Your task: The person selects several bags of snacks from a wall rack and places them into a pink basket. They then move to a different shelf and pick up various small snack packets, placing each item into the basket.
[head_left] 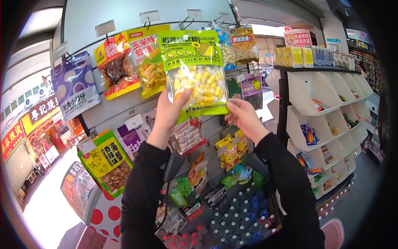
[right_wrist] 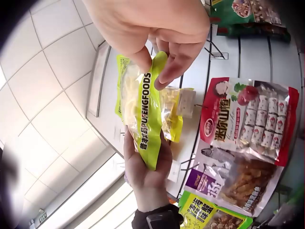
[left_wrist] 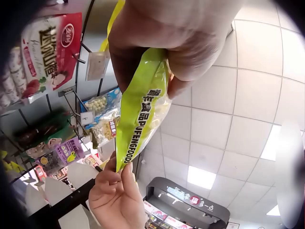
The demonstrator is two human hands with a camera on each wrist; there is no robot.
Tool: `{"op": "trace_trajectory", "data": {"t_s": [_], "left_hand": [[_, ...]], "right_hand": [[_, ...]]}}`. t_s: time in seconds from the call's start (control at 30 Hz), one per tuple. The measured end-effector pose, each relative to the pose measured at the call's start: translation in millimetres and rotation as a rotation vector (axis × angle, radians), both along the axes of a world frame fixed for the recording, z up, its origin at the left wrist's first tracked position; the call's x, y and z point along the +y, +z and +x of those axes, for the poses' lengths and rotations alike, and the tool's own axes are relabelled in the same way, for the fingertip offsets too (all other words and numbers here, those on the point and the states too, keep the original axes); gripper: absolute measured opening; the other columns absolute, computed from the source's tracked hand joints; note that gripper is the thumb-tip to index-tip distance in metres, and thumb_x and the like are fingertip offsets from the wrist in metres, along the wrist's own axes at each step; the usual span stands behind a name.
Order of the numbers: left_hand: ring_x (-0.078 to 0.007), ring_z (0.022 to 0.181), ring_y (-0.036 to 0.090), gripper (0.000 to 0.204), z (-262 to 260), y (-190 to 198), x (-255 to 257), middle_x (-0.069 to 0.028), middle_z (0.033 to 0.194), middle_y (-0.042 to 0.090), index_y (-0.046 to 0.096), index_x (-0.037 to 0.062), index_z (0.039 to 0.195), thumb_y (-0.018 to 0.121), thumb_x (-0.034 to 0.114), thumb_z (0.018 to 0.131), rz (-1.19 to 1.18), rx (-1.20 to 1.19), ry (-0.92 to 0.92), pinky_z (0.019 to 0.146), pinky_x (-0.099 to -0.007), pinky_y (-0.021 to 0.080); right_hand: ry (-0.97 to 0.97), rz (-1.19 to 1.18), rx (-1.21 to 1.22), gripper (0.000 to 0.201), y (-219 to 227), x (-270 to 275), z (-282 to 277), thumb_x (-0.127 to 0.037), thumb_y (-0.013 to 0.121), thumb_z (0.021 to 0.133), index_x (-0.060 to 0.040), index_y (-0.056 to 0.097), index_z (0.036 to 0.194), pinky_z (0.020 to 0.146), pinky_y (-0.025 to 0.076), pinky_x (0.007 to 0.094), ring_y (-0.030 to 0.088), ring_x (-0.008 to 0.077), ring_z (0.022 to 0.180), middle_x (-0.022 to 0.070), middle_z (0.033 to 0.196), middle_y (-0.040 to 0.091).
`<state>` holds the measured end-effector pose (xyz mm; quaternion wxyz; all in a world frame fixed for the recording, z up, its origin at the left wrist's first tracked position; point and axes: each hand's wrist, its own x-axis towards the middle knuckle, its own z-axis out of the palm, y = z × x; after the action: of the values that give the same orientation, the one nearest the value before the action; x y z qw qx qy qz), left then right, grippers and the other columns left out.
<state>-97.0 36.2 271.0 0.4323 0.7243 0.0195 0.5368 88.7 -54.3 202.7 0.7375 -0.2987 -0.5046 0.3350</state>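
A green and yellow candy bag (head_left: 199,83) with a clear window full of yellow and white pieces is held upright before the rack. My left hand (head_left: 170,116) grips its lower left side, thumb on the front, fingers behind. With thumb and fingers, my right hand (head_left: 244,118) pinches the lower right corner. The left wrist view shows the bag's green bottom edge (left_wrist: 138,114) between the left hand (left_wrist: 176,33) and the right hand (left_wrist: 119,198). In the right wrist view, the right hand (right_wrist: 157,33) pinches one end of the bag (right_wrist: 147,114); the left hand (right_wrist: 147,174) wraps the other.
Snack bags hang on hooks around it, among them a purple bag (head_left: 76,85), a red and yellow bag (head_left: 116,66) and a crab snack bag (head_left: 105,164). Bottles (head_left: 236,220) stand below. White bins (head_left: 309,93) line the right side.
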Motion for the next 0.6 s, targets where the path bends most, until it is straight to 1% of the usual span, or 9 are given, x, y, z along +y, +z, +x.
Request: {"op": "trace_trajectory", "data": {"t_s": [0.07, 0.2, 0.27, 0.3, 0.4, 0.47, 0.6], "left_hand": [[-0.0126, 0.083, 0.054, 0.036, 16.7, 19.5, 1.5, -0.0074, 0.095, 0.056, 0.048, -0.0014, 0.103, 0.060, 0.016, 0.075, -0.017, 0.016, -0.017, 0.073, -0.0259, 0.043], [-0.0140, 0.080, 0.055, 0.033, 51.7, 48.5, 14.0, -0.0079, 0.094, 0.057, 0.049, -0.0014, 0.102, 0.059, 0.013, 0.074, -0.041, 0.022, -0.051, 0.071, -0.0266, 0.044], [-0.0146, 0.080, 0.056, 0.031, 65.1, 55.1, 14.8, -0.0085, 0.094, 0.057, 0.050, -0.0017, 0.101, 0.059, 0.013, 0.074, -0.074, 0.005, -0.051, 0.070, -0.0264, 0.044], [-0.0146, 0.080, 0.056, 0.031, 71.6, 57.8, 17.3, -0.0085, 0.094, 0.057, 0.050, -0.0017, 0.101, 0.059, 0.013, 0.074, -0.069, 0.007, -0.043, 0.070, -0.0264, 0.044], [-0.0146, 0.080, 0.056, 0.032, 86.3, 64.8, 22.2, -0.0089, 0.094, 0.057, 0.050, -0.0023, 0.101, 0.059, 0.013, 0.074, -0.079, -0.023, -0.075, 0.069, -0.0262, 0.044], [-0.0148, 0.081, 0.056, 0.032, 92.2, 71.0, 21.8, -0.0090, 0.095, 0.057, 0.050, -0.0025, 0.101, 0.059, 0.013, 0.074, -0.108, -0.019, -0.037, 0.070, -0.0261, 0.043], [-0.0151, 0.082, 0.056, 0.033, 102.6, 81.3, 34.1, -0.0091, 0.095, 0.057, 0.050, -0.0026, 0.101, 0.059, 0.014, 0.074, -0.088, -0.045, 0.009, 0.071, -0.0262, 0.043]], "right_hand": [[-0.059, 0.000, -0.045, 0.023, 19.2, 2.8, 15.3, -0.020, 0.054, 0.080, -0.0023, 0.051, 0.095, 0.051, 0.043, 0.0185, 0.052, 0.0075, 0.059, -0.0004, 0.075, 0.053], [-0.111, -0.013, -0.107, 0.026, 46.8, 9.3, 43.4, -0.024, 0.051, 0.082, -0.0014, 0.051, 0.094, 0.051, 0.042, 0.0189, 0.051, 0.0074, 0.059, 0.0019, 0.075, 0.053], [-0.222, -0.034, -0.166, 0.027, 56.3, 14.6, 52.5, -0.025, 0.049, 0.082, -0.0012, 0.051, 0.094, 0.051, 0.043, 0.0204, 0.050, 0.0079, 0.058, 0.0028, 0.073, 0.052], [-0.215, -0.029, -0.163, 0.027, 60.8, 16.5, 57.2, -0.025, 0.049, 0.082, -0.0012, 0.051, 0.094, 0.051, 0.043, 0.0204, 0.050, 0.0079, 0.058, 0.0028, 0.073, 0.052], [-0.307, -0.097, -0.208, 0.028, 73.0, 21.9, 70.1, -0.027, 0.048, 0.083, -0.0020, 0.052, 0.093, 0.050, 0.043, 0.0228, 0.050, 0.0088, 0.056, 0.0022, 0.071, 0.050], [-0.317, -0.093, -0.215, 0.028, 79.2, 26.0, 76.8, -0.027, 0.047, 0.083, -0.0018, 0.052, 0.093, 0.049, 0.043, 0.0229, 0.049, 0.0088, 0.055, 0.0021, 0.071, 0.050], [-0.358, -0.081, -0.247, 0.028, 91.9, 36.5, 84.7, -0.027, 0.047, 0.083, -0.0008, 0.052, 0.092, 0.046, 0.043, 0.0230, 0.049, 0.0090, 0.053, 0.0019, 0.069, 0.049]]}}
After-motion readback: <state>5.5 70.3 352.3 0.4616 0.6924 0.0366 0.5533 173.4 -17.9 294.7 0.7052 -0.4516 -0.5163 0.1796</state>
